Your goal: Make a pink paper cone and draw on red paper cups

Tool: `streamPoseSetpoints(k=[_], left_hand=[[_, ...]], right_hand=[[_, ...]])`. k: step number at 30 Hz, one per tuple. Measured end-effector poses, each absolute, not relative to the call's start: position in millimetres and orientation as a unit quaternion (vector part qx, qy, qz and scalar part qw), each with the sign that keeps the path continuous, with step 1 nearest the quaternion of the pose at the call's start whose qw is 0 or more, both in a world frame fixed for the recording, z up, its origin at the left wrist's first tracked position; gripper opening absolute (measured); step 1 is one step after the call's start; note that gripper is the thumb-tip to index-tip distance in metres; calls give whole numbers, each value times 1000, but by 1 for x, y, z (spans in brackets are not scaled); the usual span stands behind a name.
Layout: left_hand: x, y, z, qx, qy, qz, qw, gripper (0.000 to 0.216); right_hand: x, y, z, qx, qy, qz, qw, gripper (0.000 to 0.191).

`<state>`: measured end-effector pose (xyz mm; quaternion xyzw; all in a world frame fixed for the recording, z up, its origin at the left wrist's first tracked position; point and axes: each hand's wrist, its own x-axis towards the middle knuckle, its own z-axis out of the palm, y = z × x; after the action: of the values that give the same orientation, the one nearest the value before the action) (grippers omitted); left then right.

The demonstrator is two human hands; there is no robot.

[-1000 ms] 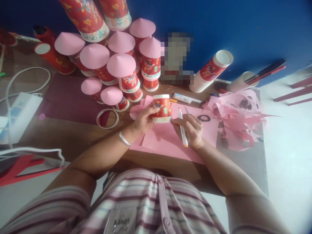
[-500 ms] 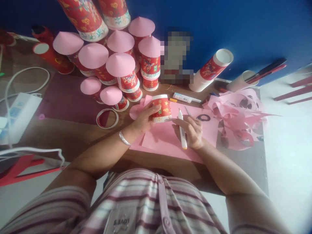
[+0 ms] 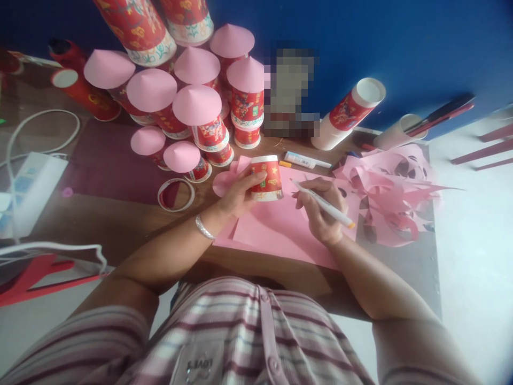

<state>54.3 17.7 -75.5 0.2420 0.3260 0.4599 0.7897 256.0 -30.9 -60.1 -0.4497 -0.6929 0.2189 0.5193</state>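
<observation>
My left hand [image 3: 242, 191] is wrapped round the side of a red paper cup [image 3: 268, 181] with gold patterns and a white band at each end. Some yellowish marks show on the band nearer me. To the right, my right hand [image 3: 325, 209] grips a white marker [image 3: 325, 205] with an orange end. Its tip points up and left toward the cup, a short gap away from it. Both hands are above pink paper sheets [image 3: 272, 235] spread on the wooden table. An orange cap [image 3: 285, 164] lies just behind the cup, beside a white and blue marker [image 3: 306, 161].
Red cups under pink paper cones [image 3: 197, 105] stand at the back left. A tape ring [image 3: 176, 194] lies before them. Pink paper scraps [image 3: 395, 195] heap at right, near a pen holder [image 3: 401, 133]. Stacked cups [image 3: 349, 113] lean by the blue wall. A white cable [image 3: 44, 113] loops at left.
My right hand has moved right, away from the cup, and the marker has swung from nearly upright to a slant with its tip toward the cup. The left hand holds the cup almost still.
</observation>
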Motion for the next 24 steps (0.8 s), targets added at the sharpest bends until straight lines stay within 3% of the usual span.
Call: streamPoseSetpoints(k=[13,24], left_hand=[[57,17,-71,277,339,455,776,30],[56,17,-69,276,332,445,784,32]], right_hand=[[244,-40,-44,-376,-787,90,481,15],[243,-37,-47,-373,-801,53,466,14]])
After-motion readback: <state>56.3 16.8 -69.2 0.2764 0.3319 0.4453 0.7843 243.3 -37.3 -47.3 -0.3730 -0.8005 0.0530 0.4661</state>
